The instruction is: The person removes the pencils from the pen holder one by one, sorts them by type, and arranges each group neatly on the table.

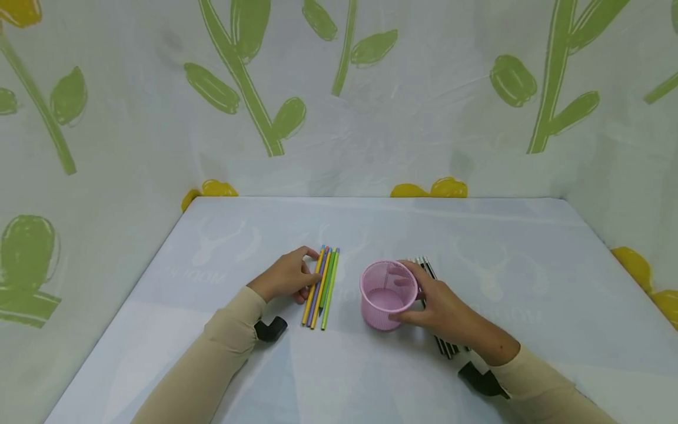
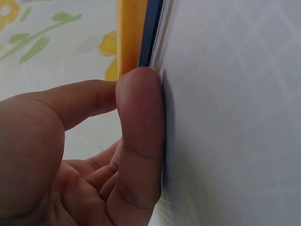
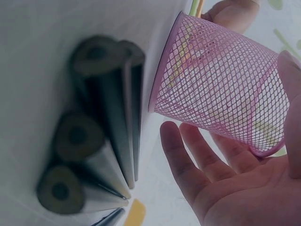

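Note:
Several coloured pencils (image 1: pixel 326 294), in yellow, purple and green, lie side by side left of centre. My left hand (image 1: pixel 288 275) is at their left edge, its thumb and fingers bent against them. In the left wrist view its fingertips meet at a yellow pencil (image 2: pixel 129 35) close to the table surface. A pink mesh pen holder (image 1: pixel 377 318) stands mouth up near the middle. My right hand (image 1: pixel 436 309) grips its right side, thumb near the front rim and fingers behind. No pencils show inside it. Several black pencils (image 3: pixel 101 89) lie beneath and beside my right hand, partly hidden by it.
The pale table (image 1: pixel 265 377) carries faint printed deer heads and lettering. Its back edge meets a white wall cloth (image 1: pixel 424 118) with green stems and yellow flowers. Black wrist pieces (image 1: pixel 482 380) sit under both sleeves.

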